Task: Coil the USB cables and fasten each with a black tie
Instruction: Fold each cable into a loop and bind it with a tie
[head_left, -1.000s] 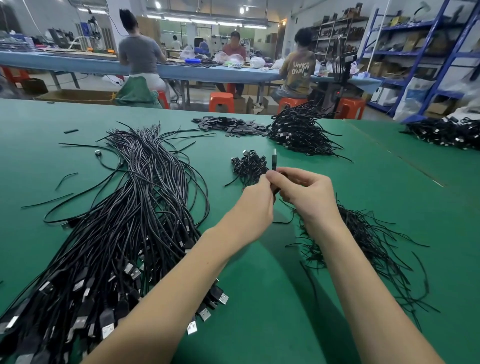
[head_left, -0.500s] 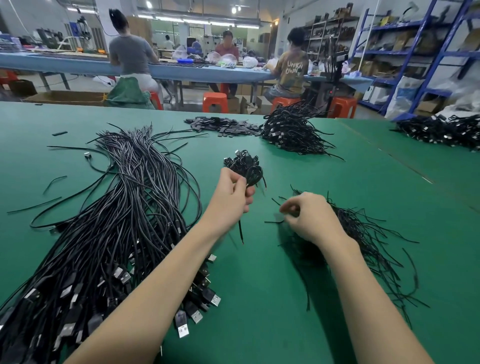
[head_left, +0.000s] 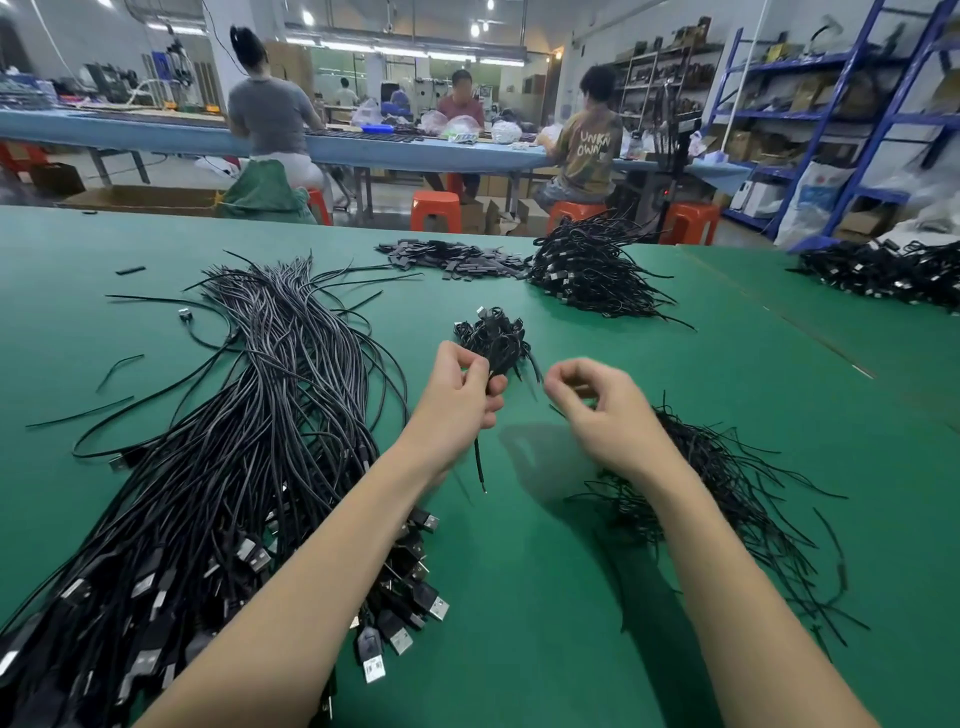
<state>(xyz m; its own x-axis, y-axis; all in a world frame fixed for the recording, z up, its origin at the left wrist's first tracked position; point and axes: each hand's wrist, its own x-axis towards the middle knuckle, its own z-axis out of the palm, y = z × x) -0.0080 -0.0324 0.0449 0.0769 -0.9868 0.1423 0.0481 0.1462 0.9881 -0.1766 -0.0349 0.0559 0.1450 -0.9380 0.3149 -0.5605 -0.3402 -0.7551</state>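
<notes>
My left hand (head_left: 462, 395) grips a coiled black USB cable (head_left: 493, 364) just above the green table (head_left: 519, 597), and the cable's loose end (head_left: 480, 467) hangs below my fist. My right hand (head_left: 597, 410) hovers to its right, thumb and fingers pinched on a thin black tie that barely shows at the fingertips. A loose heap of black ties (head_left: 727, 483) lies under and right of that wrist. A small pile of tied coils (head_left: 493, 327) sits just beyond my hands. A long bundle of uncoiled USB cables (head_left: 234, 441) fans out on the left.
A larger heap of coiled cables (head_left: 587, 270) and a scatter of flat black pieces (head_left: 452, 257) lie at the far edge. Another cable heap (head_left: 883, 275) sits on the right table. Stray cables (head_left: 119, 364) lie far left. People sit at a blue bench behind.
My hands parted after working together on the cable. The right hand dipped to the tie heap and has now risen back toward the left hand, which kept hold of the coil.
</notes>
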